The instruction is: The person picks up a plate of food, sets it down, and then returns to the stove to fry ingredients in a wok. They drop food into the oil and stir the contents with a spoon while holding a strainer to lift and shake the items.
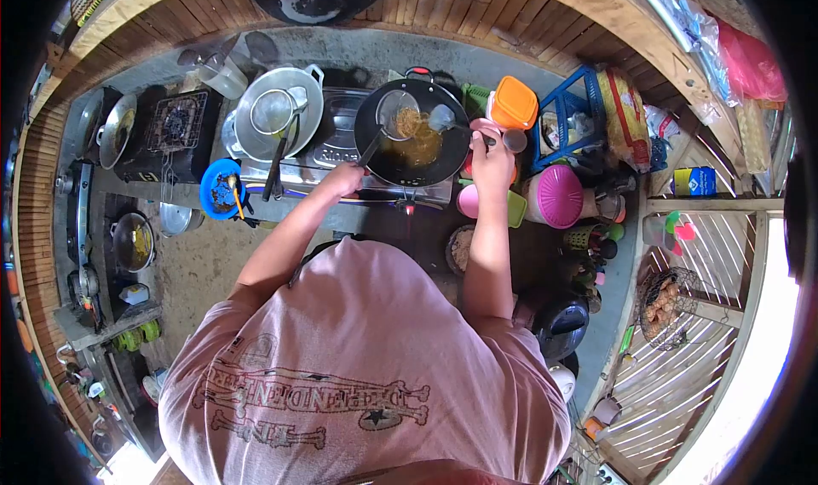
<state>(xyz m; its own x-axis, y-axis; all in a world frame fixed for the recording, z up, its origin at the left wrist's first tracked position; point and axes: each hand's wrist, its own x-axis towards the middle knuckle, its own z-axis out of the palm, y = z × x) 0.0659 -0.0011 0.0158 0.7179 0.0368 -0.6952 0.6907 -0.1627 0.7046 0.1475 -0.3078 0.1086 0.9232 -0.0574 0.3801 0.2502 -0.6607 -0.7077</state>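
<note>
My left hand (342,181) is closed around the handle of a round mesh strainer (396,110). The strainer's bowl hangs over the left part of a black wok (373,136), and yellow-brown shreds (410,122) show at its edge. Yellowish-brown oil (419,151) lies in the wok. At the wok's right rim, my right hand (492,157) is closed on the handle of a grey ladle (441,117), whose head is inside the wok. The fingers partly hide that handle. The wok sits on a gas stove (434,193).
A large metal pot (317,114) holding another strainer (272,112) stands left of the wok. A blue bowl (210,194) sits at the counter's front edge. Right of the wok are an orange-lidded container (515,102), a blue basket (569,93) and a pink-lidded tub (560,196).
</note>
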